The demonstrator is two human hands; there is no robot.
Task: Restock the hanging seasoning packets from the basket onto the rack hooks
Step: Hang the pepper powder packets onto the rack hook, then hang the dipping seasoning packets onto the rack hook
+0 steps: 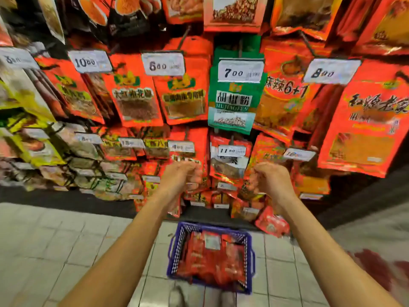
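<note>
The rack is full of hanging seasoning packets, mostly red, with a green one in the middle row. On the floor below stands a blue basket filled with red packets. Both my arms reach up to the lower rows. My left hand has its fingers curled against red packets under a white price tag; blur hides whether it holds one. My right hand curls its fingers on the right edge of a red packet hanging under the 11.80 tag.
White price tags stick out on hook ends across every row. Yellow and grey packets hang at the left. A red packet sags low at the rack's foot. The floor is pale tile, with a red stain at the right.
</note>
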